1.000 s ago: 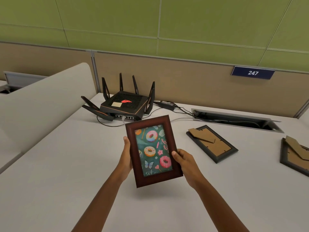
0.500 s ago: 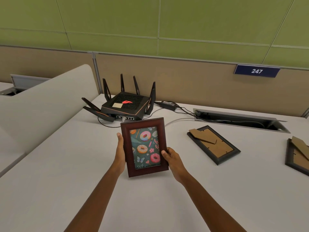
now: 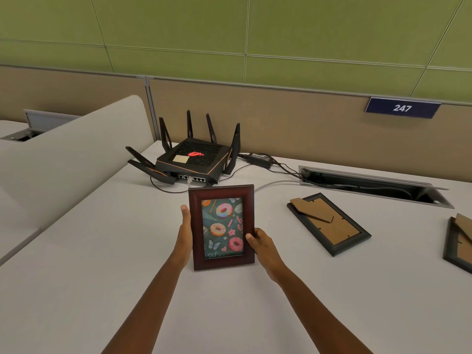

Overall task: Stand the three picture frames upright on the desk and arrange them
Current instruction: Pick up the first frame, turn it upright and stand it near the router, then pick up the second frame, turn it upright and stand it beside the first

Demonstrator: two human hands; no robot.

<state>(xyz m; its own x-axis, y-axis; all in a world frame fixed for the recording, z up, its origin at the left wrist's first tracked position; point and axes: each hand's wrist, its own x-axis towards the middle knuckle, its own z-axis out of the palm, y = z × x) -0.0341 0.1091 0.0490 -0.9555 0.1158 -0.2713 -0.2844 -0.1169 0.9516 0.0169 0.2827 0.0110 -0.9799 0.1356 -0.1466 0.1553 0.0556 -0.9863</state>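
Note:
A dark red wooden picture frame (image 3: 221,227) with a donut picture stands nearly upright in the middle of the white desk (image 3: 89,251), its picture side facing me. My left hand (image 3: 184,233) grips its left edge and my right hand (image 3: 260,245) holds its lower right edge. A black frame (image 3: 328,223) lies face down to the right, cardboard back and stand showing. A third dark frame (image 3: 458,245) lies face down at the right edge, partly cut off by the view.
A black router (image 3: 195,159) with several antennas sits behind the held frame, cables and a power brick (image 3: 259,158) running to an open cable slot (image 3: 370,186) at the back. A beige divider (image 3: 51,159) bounds the desk's left side. A partition wall stands behind.
Both hands have moved the red frame away from me and lowered it toward the desk, turning it from tilted to straight and nearly upright. The two face-down frames have not moved.

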